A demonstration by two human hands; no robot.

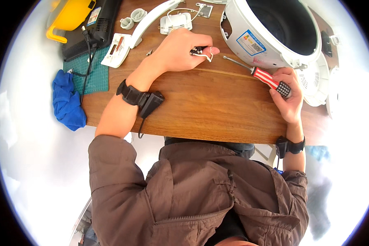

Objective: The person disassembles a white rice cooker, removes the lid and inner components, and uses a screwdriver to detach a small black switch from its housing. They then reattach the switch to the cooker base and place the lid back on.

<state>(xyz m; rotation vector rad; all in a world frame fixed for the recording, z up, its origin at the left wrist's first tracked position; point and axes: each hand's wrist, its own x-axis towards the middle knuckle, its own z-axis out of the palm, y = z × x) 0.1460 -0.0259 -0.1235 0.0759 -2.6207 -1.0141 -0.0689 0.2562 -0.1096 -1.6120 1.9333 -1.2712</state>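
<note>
My left hand [184,51] grips a small black part [197,51] with a bent white piece of wire or metal [209,55] poking out past my fingertips, above the middle of the wooden table [184,110]. My right hand [287,100] holds a screwdriver [266,78] with a red and white striped handle and dark dotted end, its shaft pointing left toward my left hand. Just behind the screwdriver stands a white round appliance body [254,43] with a dark hollow inside. A small loose metal piece [149,53] lies left of my left hand.
Along the back lie white plastic parts [115,53], small cups [138,14] and a wired white piece [174,24]. Left are a yellow object [69,16], black case [102,28], green mat [98,78] and blue cloth [65,98]. White covers [315,86] sit right.
</note>
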